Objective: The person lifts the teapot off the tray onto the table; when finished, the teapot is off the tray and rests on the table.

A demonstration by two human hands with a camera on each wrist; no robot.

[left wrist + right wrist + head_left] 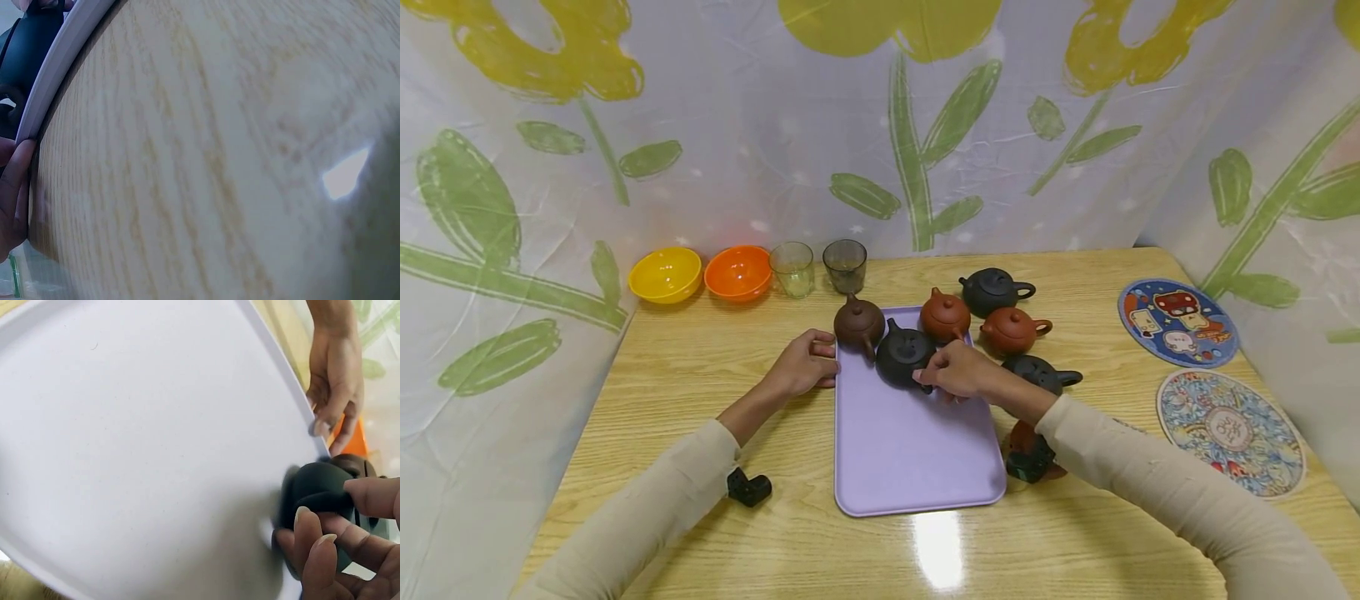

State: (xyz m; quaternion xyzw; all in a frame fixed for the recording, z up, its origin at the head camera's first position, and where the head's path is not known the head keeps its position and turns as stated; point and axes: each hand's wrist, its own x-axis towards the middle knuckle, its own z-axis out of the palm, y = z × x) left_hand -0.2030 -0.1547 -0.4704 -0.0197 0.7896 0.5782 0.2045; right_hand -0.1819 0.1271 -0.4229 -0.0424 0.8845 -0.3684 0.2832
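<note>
A purple tray [917, 450] lies mid-table. My left hand [827, 360] holds its left rim, with the fingers curled on the edge [320, 427]. My right hand [927, 375] pinches the handle of a black teapot [902, 352] that sits on the far part of the tray; the fingers [312, 540] wrap the handle of this black teapot [315, 487]. A dark brown teapot [859, 323] and a red-brown teapot [945, 315] stand at the tray's far edge. In the left wrist view I see the tray rim [62, 59] and a fingertip [14, 178].
Right of the tray stand a black teapot [994, 291], a red-brown one [1015, 331] and another black one [1041, 372]. A yellow bowl [666, 274], an orange bowl [738, 272] and two glasses [792, 268] line the back. Two round mats [1176, 322] lie at right.
</note>
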